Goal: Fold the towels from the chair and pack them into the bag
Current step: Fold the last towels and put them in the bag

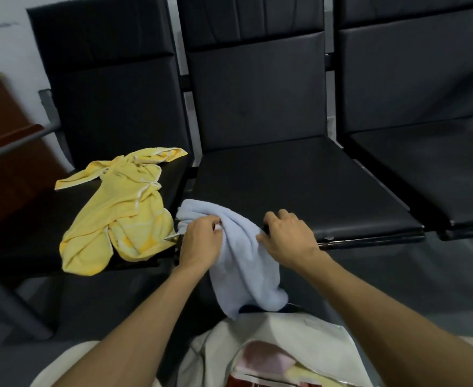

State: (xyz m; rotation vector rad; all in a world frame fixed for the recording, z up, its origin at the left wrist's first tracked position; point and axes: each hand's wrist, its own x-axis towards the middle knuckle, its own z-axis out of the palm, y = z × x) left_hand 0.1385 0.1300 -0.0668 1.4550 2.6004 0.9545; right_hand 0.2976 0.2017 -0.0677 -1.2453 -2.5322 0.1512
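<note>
Both hands grip a pale blue towel (pixel 238 247) draped over the middle chair (pixel 299 191) seat's front edge: left hand (pixel 200 241) pinching, right hand (pixel 288 236) seemingly clutching. Spreading it flat comes next, before folding.

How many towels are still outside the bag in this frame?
2. A yellow towel lies crumpled on the left chair seat; a light blue towel hangs off the middle seat's front edge, gripped by both hands. The bag may hide more.
</note>
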